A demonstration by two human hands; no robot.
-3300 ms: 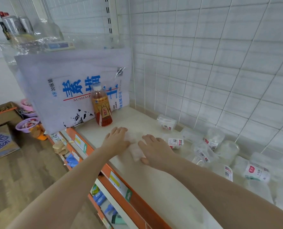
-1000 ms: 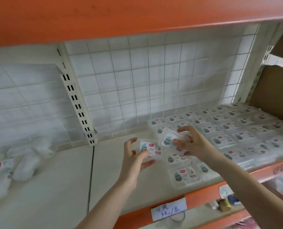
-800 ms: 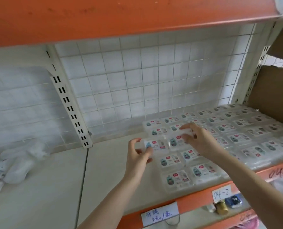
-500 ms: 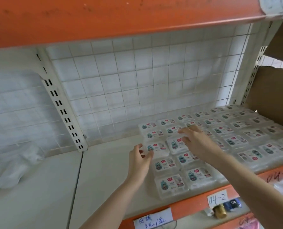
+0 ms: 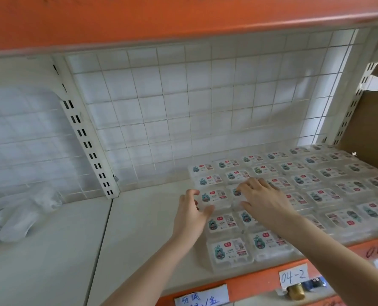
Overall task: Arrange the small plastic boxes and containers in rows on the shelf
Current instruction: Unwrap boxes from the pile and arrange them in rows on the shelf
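Several small clear plastic boxes (image 5: 320, 195) with printed labels lie in rows on the right part of the cream shelf (image 5: 139, 230). My left hand (image 5: 190, 215) grips the left edge of one box (image 5: 215, 196) in the leftmost column, thumb at its near edge. My right hand (image 5: 263, 200) lies over the neighbouring box (image 5: 235, 192), fingers curled over its top and thumb at its near side. Both boxes sit on the shelf, in line with the rows.
An orange shelf (image 5: 161, 18) hangs low overhead. A white wire grid (image 5: 183, 118) and a slotted upright (image 5: 86, 140) form the back. White bagged goods (image 5: 27, 215) lie at the far left, a cardboard box (image 5: 371, 129) at the right. Paper tags (image 5: 294, 277) hang on the orange front rail.
I have turned from another shelf to this one. Over the last second both hands brought a box each down into the leftmost rows and lowered them onto the shelf.
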